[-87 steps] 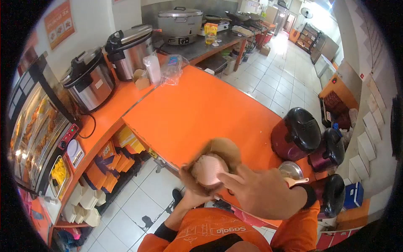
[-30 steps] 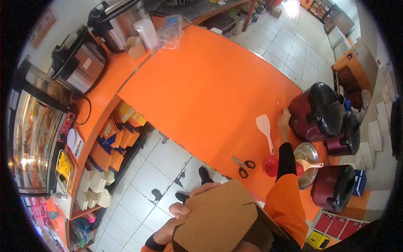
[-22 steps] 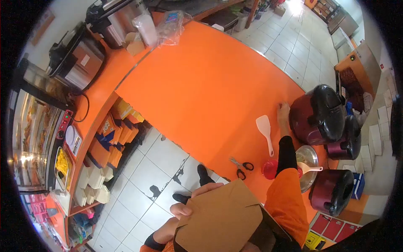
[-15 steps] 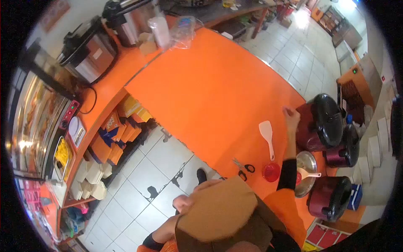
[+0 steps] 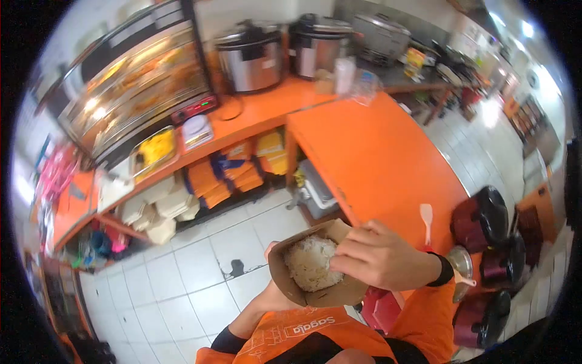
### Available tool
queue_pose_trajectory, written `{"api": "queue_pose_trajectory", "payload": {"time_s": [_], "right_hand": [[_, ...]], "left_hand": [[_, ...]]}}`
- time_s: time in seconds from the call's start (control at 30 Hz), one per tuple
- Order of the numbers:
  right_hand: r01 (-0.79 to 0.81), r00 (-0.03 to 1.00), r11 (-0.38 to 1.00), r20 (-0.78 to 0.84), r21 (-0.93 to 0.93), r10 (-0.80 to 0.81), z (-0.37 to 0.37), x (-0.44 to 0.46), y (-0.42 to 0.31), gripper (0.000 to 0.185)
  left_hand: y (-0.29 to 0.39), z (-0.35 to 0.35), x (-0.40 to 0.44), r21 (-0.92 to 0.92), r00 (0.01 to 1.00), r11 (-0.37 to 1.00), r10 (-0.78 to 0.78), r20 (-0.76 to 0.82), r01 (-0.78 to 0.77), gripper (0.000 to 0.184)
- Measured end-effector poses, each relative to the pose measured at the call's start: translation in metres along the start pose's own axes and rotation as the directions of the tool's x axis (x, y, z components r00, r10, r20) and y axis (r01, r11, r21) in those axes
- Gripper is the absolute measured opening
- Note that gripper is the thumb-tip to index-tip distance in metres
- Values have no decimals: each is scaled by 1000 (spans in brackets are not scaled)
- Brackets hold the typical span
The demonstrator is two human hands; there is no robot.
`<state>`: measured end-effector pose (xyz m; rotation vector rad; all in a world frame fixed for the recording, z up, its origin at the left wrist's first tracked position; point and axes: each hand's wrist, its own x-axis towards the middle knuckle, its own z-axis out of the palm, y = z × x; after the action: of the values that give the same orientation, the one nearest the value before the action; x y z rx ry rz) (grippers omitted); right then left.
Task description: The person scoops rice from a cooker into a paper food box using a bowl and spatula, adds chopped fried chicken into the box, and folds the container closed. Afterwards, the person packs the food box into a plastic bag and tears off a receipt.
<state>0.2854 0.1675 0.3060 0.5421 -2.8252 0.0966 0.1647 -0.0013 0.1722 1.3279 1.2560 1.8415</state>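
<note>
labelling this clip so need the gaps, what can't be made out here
Head view, all:
- right hand: anything pinched, hidden by its own fingers
- left hand: most fingers, hidden by the carton
- carton's floor: under the rice
- food warmer: exact foods, blur and glare
- orange packs: print blurred

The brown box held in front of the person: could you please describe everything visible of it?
The box looks like plain folded cardboard, its top open and flaps spread. White rice lies inside. It is held up before the apron, the left hand supporting it, the right hand reaching over one side; whether those fingertips touch rice is unclear.
</note>
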Motion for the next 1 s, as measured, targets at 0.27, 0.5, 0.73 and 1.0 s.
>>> {"api": "queue_pose_trajectory", "payload": {"time_s": [0.27,0.5,0.73,1.0], "right_hand": [[274,942,956,-168,-109,-289,26,123,-101,12],[489,831,866,-246,-104,-498,44,224,-146,10],[524,833,819,-340,235,-436,60,318,-182,24],[599,798,649,-422,469,-431,91,439,-202,38]], "left_hand": [[92,-79,-110,-362,960,932,-98,-263,-4,87],[148,-133,-175,-651,875,743,-203,-439,-155,80],[174,-203,-212,-758,657,560,-438,-614,-335,78],[188,-299,-260,-480,510,601,-135,-850,-640,88]]}}
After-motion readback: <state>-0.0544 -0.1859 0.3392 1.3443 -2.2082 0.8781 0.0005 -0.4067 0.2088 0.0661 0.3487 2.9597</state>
